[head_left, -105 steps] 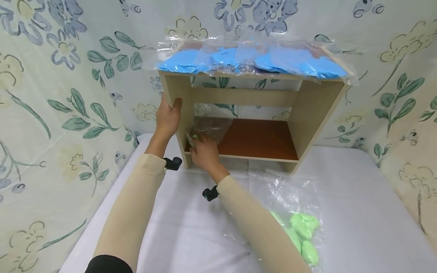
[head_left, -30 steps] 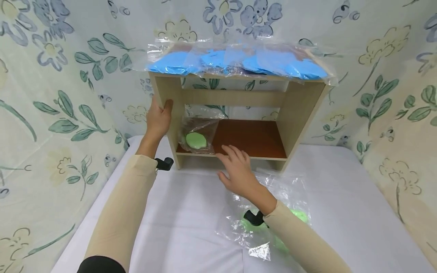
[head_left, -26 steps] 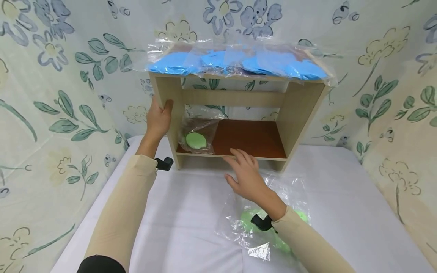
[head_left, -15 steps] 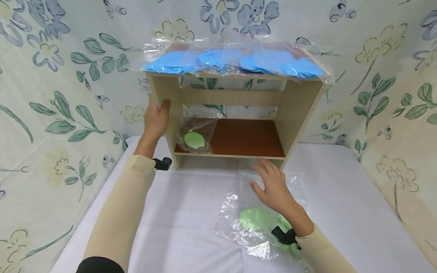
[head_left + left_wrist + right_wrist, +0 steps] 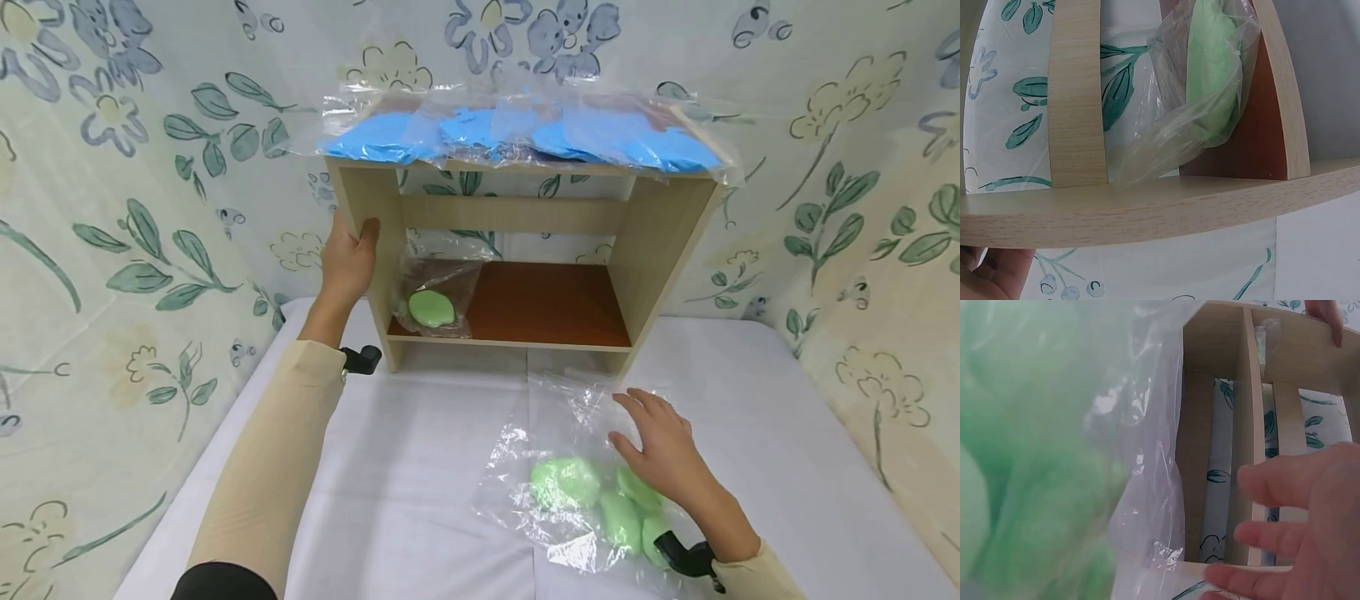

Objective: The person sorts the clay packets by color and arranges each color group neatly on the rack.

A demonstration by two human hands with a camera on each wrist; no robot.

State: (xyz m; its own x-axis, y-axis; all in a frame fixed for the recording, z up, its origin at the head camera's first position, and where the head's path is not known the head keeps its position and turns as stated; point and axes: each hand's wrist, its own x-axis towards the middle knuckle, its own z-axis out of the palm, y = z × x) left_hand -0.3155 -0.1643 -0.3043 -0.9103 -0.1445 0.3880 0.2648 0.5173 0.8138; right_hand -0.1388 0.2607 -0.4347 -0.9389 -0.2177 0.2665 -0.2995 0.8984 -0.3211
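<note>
Right hand (image 5: 667, 454): shifted from shelf unit (image 5: 660, 242) to over green bagged lumps (image 5: 566, 483); fingers spread, holding nothing.
Green bagged lumps: on tablecloth (image 5: 435, 475); likely light, soft, film slippery; grab by a lump.
Left hand (image 5: 347, 267): grips shelf's left panel.
Shelf bag (image 5: 431, 308): lower board (image 5: 551, 304), left end.
Tablecloth: white, creased.
Backdrop (image 5: 757, 125): floral.
</note>
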